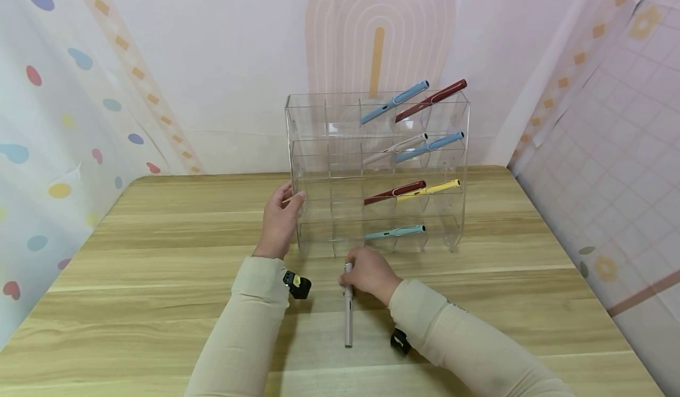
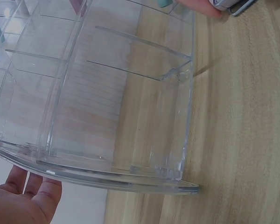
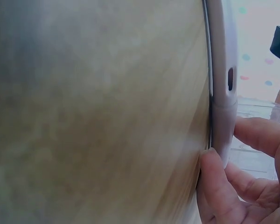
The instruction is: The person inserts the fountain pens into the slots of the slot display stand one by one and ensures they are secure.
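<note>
My right hand (image 1: 370, 274) pinches a pale grey-mauve fountain pen (image 1: 348, 320) near its far end, close over the tabletop before the rack. The right wrist view shows the pen's (image 3: 225, 56) small oval window, with thumb and fingertips (image 3: 214, 175) on its barrel. A clear acrylic display rack (image 1: 345, 173) stands upright in stepped tiers. At its left side panel is my left hand (image 1: 278, 220), its fingers (image 2: 47, 193) resting against the panel's outer face. Several fountain pens lean in the right-hand compartments, among them a teal one (image 1: 395, 232) in the lowest tier.
Higher in the rack sit a yellow pen (image 1: 430, 189), dark red pens (image 1: 432, 99) and light blue pens (image 1: 395, 102). The rack stands on a wood-grain table (image 1: 159, 267). Patterned cloth (image 1: 239, 61) hangs behind and on both sides. A small black camera (image 1: 297, 285) sits on each wrist.
</note>
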A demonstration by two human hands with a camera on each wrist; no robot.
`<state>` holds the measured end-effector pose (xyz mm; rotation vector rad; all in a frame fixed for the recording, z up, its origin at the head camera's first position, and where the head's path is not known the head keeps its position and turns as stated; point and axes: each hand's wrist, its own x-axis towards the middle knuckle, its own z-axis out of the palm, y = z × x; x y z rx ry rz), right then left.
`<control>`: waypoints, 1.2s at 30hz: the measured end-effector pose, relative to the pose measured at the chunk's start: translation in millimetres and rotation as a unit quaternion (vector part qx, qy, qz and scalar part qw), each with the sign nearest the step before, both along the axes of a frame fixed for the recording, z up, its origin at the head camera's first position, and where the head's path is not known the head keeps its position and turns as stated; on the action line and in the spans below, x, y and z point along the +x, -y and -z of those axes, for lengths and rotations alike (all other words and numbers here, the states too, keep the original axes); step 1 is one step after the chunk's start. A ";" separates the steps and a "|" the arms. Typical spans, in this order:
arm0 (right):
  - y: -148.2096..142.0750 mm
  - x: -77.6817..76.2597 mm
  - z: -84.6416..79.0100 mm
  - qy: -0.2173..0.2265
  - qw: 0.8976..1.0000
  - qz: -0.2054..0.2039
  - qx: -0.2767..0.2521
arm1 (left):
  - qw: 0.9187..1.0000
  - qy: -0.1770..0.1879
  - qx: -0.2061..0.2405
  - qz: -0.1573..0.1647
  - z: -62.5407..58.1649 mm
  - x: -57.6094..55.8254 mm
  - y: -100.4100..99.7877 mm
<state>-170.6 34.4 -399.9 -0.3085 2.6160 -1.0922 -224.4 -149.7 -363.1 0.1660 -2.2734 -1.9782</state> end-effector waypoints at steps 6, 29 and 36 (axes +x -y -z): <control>-1.2 -0.2 0.7 0.000 1.000 0.002 -0.015 | 1.000 0.001 -0.004 -0.001 -0.9 0.4 -0.3; -18.3 5.7 -19.1 0.059 0.989 0.042 -0.132 | 1.000 0.002 0.012 -0.001 -2.1 1.0 -1.3; -30.3 8.7 -32.4 0.065 0.981 0.069 -0.168 | 1.000 0.005 0.018 -0.001 -0.8 -0.8 -0.6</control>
